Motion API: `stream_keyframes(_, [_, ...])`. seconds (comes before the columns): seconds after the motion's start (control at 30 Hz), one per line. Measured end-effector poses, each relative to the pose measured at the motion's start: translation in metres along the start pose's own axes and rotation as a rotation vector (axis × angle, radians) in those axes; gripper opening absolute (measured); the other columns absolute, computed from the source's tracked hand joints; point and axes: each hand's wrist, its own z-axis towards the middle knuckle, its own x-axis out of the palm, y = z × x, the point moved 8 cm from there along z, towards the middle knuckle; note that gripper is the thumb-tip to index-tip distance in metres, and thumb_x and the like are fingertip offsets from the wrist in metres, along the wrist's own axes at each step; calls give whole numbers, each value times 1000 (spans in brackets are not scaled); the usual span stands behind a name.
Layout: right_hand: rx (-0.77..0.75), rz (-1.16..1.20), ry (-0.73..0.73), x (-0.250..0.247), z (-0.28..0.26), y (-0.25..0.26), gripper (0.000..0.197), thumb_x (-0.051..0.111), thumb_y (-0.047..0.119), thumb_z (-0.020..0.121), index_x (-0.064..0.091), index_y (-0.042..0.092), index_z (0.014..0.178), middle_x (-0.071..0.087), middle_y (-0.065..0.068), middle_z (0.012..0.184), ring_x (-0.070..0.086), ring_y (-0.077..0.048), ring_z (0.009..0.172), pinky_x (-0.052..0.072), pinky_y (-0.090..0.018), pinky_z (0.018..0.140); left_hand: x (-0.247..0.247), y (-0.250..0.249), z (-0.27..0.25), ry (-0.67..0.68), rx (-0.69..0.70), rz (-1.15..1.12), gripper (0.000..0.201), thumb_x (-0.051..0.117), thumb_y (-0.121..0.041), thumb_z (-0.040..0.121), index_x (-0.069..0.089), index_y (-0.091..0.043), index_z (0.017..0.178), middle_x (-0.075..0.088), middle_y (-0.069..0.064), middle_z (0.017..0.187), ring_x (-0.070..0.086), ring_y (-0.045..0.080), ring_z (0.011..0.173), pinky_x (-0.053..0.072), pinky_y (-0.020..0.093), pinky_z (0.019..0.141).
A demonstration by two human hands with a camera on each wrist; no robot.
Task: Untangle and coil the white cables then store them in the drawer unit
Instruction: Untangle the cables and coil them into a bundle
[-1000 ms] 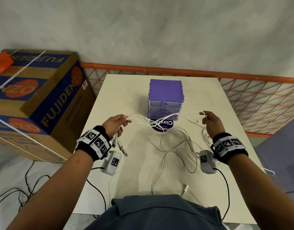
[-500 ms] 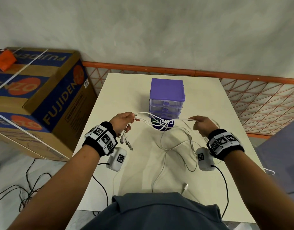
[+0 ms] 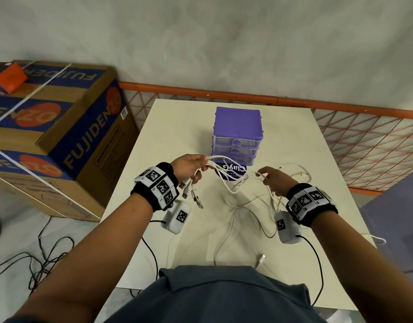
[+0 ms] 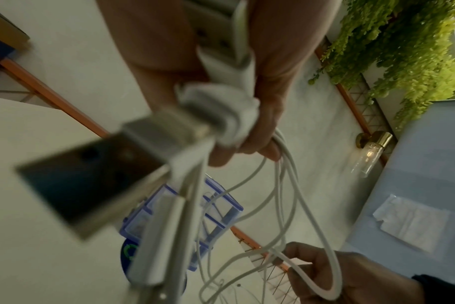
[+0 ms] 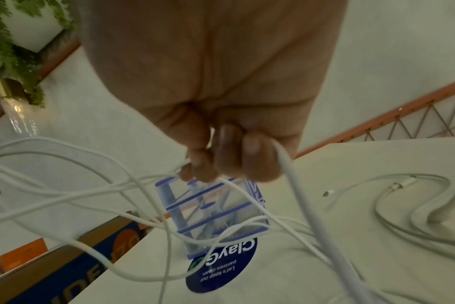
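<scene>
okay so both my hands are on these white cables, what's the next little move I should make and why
Probably draw the right hand away along the single strand it pinches, while the left hand holds the bundle by its plug ends. The white cables cross in loops between the hands and on the table, and the drawer unit is shut, so untangling comes first.

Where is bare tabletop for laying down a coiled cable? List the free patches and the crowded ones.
Free: the table strip left of the purple drawer unit, toward its far-left corner, and the strip right of the unit, behind the small cable loop. Crowded: the middle and near-right, where loose white cables sprawl between the left hand and right hand.
</scene>
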Motion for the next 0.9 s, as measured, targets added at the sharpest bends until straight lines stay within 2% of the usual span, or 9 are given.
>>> stream_keyframes(0.1, [-81, 33, -68, -12, -3, 5, 12, 45, 19, 93, 56, 17, 91, 49, 0, 69, 43, -14, 62, 38, -16, 60, 5, -2, -2, 34, -7, 7, 29, 36, -20, 99, 49, -12, 74, 41, 0, 70, 37, 2, 30, 34, 13, 36])
stream_keyframes(0.2, [-152, 119, -314, -41, -9, 3, 24, 48, 12, 90, 48, 16, 67, 40, 0, 56, 36, -16, 56, 31, -26, 55, 3, -1, -3, 21, -10, 21, 30, 35, -18, 100, 50, -13, 74, 40, 0, 68, 35, 1, 29, 32, 12, 35])
stream_keyframes(0.3, [-165, 241, -558, -70, -16, -4, 14, 48, 6, 87, 48, 9, 74, 42, -5, 59, 38, -23, 65, 34, -17, 53, -3, 4, -3, -6, -25, 4, 32, 34, -19, 100, 55, -12, 77, 40, 0, 67, 35, 2, 29, 31, 12, 36])
stream_keyframes(0.4, [-156, 308, -622, -81, -15, -9, 11, 46, 6, 87, 49, 10, 77, 44, -1, 60, 44, -24, 67, 36, -25, 59, -7, 11, -2, -42, -57, -20, 34, 34, -22, 100, 56, -12, 77, 42, -3, 61, 34, 2, 29, 30, 12, 36])
stream_keyframes(0.57, [-108, 306, -585, -83, -13, -12, 28, 38, -1, 85, 62, 13, 87, 50, -9, 66, 42, -24, 57, 34, -10, 44, -8, 18, -2, -37, -80, -89, 33, 35, -22, 100, 56, -12, 76, 51, -9, 46, 36, 1, 31, 31, 12, 37])
stream_keyframes(0.67, [-34, 276, -443, -70, -9, -11, 16, 44, 8, 76, 55, 18, 71, 51, -5, 65, 45, -26, 68, 38, -23, 58, -7, 16, -3, -18, -51, -112, 31, 34, -15, 100, 55, -11, 77, 55, -7, 58, 41, 1, 35, 35, 13, 40])
stream_keyframes(0.73, [-37, 258, -334, -60, -9, -5, 6, 48, 19, 66, 51, 21, 61, 48, -3, 61, 42, -23, 63, 33, -26, 59, -6, 15, -3, 2, -48, -134, 30, 33, -12, 100, 54, -11, 79, 61, -9, 54, 44, 1, 38, 36, 14, 43])
stream_keyframes(0.83, [-118, 89, -155, -42, -9, 10, 15, 54, 17, 84, 57, 15, 69, 55, -6, 70, 46, -20, 70, 36, -22, 62, -2, 14, -5, 33, -58, -164, 29, 33, -11, 100, 56, -12, 82, 65, -10, 56, 46, 2, 42, 36, 16, 45])
stream_keyframes(0.9, [-150, -105, -96, -33, -13, 17, 15, 49, 14, 89, 57, 12, 76, 58, -6, 79, 48, -21, 76, 35, -5, 57, 2, 11, -7, 60, -67, -188, 29, 33, -9, 99, 56, -12, 83, 67, -8, 59, 48, 2, 43, 36, 15, 45])
